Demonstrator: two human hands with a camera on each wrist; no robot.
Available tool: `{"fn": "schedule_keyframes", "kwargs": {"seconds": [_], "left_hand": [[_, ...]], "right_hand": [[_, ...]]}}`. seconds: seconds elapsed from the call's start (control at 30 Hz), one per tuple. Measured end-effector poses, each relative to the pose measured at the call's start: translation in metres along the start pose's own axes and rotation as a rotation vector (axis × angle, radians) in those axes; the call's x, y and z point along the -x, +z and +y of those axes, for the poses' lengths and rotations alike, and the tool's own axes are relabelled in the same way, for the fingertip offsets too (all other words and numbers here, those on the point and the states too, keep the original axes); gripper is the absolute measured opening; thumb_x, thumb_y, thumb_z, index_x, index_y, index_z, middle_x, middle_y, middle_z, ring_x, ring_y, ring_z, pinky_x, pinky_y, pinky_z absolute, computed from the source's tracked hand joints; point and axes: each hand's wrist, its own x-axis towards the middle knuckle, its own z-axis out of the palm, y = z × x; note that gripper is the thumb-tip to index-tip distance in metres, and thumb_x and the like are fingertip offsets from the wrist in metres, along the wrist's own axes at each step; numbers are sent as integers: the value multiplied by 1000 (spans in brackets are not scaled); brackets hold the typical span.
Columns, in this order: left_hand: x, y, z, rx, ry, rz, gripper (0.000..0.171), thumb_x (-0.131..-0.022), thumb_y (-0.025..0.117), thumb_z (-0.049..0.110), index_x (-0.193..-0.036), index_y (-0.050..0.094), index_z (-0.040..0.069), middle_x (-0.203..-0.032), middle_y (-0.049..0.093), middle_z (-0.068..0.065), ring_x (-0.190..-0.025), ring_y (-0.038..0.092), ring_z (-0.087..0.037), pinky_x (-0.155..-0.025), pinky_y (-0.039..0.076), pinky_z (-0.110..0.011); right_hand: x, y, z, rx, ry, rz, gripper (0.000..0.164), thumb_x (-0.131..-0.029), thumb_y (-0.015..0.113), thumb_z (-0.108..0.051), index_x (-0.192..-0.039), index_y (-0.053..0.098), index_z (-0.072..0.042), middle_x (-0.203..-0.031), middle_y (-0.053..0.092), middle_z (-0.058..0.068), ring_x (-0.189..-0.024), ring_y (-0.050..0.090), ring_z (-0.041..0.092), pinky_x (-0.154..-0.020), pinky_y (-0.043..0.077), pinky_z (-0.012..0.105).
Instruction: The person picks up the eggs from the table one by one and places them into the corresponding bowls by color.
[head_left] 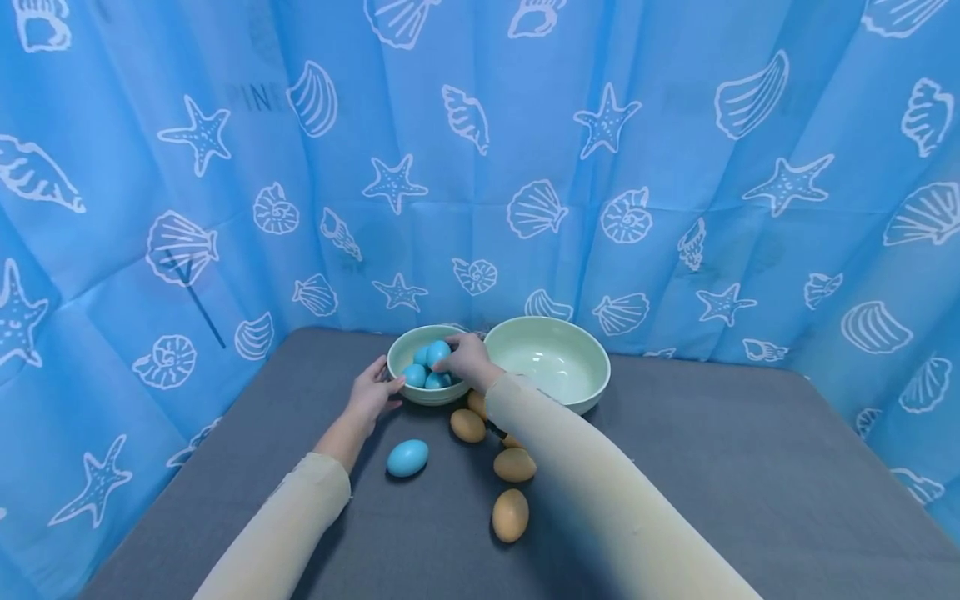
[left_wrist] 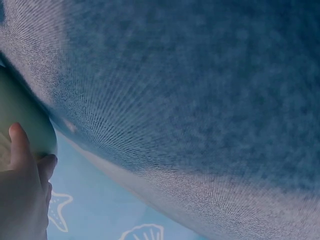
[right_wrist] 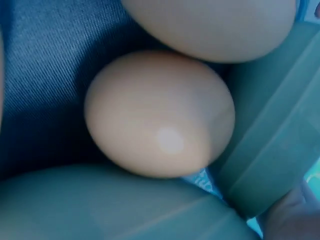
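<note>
A small pale green bowl [head_left: 429, 398] at the back of the table holds several blue eggs [head_left: 414, 375]. On its left side my left hand [head_left: 369, 396] grips the wall, the thumb near the rim; the left wrist view shows that hand [left_wrist: 22, 185] against the bowl [left_wrist: 30, 115]. Over the bowl my right hand [head_left: 471, 360] pinches a blue egg [head_left: 438, 354] just above the others. Another blue egg [head_left: 407, 458] lies on the table in front of the bowl. The right wrist view shows a brown egg [right_wrist: 160, 115] between both bowls; the right hand's fingers are mostly hidden there.
A larger pale green bowl [head_left: 592, 392] stands to the right, partly behind my right forearm. Several brown eggs [head_left: 511, 515] lie on the grey tabletop [head_left: 720, 467] in a loose line, some covered by that sleeve. A blue shell-patterned curtain [head_left: 495, 167] hangs behind the table.
</note>
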Motion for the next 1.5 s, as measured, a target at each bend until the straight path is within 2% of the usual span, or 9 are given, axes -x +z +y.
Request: {"fn": "schedule_keyframes", "kwargs": {"seconds": [0.13, 0.4, 0.47, 0.6, 0.83, 1.0, 1.1, 1.33, 1.5], "left_hand": [[0, -1, 0, -2, -4, -4, 69, -101, 52, 6, -156, 12, 7, -161, 11, -12, -141, 30, -33, -100, 47, -46], [1, 0, 1, 0, -6, -15, 69, -101, 52, 6, -156, 12, 7, -161, 11, -12, -140, 31, -33, -100, 47, -46], [0, -1, 2, 1, -8, -14, 69, -101, 52, 5, -156, 12, 7, -161, 11, -12, -140, 32, -33, -100, 47, -46], [0, -2, 3, -8, -6, -13, 69, -101, 52, 5, -156, 12, 7, -161, 11, -12, -143, 25, -31, -100, 47, -46], [0, -1, 4, 4, -9, -10, 69, -100, 52, 5, -156, 12, 7, -161, 11, -12, -140, 31, -32, -100, 47, -46], [0, -1, 3, 2, -14, 1, 69, -100, 52, 5, -156, 13, 7, -161, 12, -12, -139, 34, -32, -100, 47, -45], [-1, 0, 2, 5, -13, 0, 68, -100, 52, 4, -156, 13, 7, -161, 12, -12, -139, 34, -32, -100, 47, -46], [-1, 2, 2, 16, -13, -5, 68, -100, 52, 5, -156, 13, 8, -161, 12, -11, -143, 25, -31, -101, 47, -44], [0, -1, 3, 6, -15, -3, 69, -101, 52, 5, -156, 12, 8, -161, 12, -11, -141, 29, -31, -101, 47, -44]], "right_hand": [[0, 0, 0, 26, 8, -14, 58, -86, 76, -12, -139, 53, -4, -133, 56, 15, -99, 63, 28, -84, 55, 36], [6, -1, -6, 117, -18, -34, 57, -88, 74, -16, -140, 52, -5, -136, 55, 15, -102, 63, 29, -81, 56, 35], [5, -1, -6, 121, -11, -36, 58, -88, 74, -16, -140, 52, -5, -137, 54, 15, -99, 64, 29, -79, 57, 34], [2, -1, -6, 134, -3, -40, 58, -88, 75, -16, -140, 52, -6, -137, 54, 14, -94, 65, 28, -77, 57, 33], [1, -1, -4, 126, -6, -31, 62, -85, 76, -10, -141, 51, -4, -137, 54, 16, -87, 66, 25, -73, 57, 31], [1, -3, 0, 15, -8, -27, 66, -85, 75, -6, -144, 45, 0, -140, 51, 19, -83, 67, 25, -71, 58, 30], [3, -5, 1, -65, -2, -25, 65, -87, 73, -4, -145, 44, 0, -143, 46, 20, -86, 67, 26, -75, 58, 32], [18, -11, 2, -201, -32, 14, 60, -90, 68, 0, -144, 44, 0, -143, 48, 19, -97, 66, 32, -84, 56, 38], [28, -14, 2, -283, -65, 3, 55, -92, 64, 1, -143, 44, 2, -144, 47, 19, -100, 66, 30, -86, 56, 39]]}}
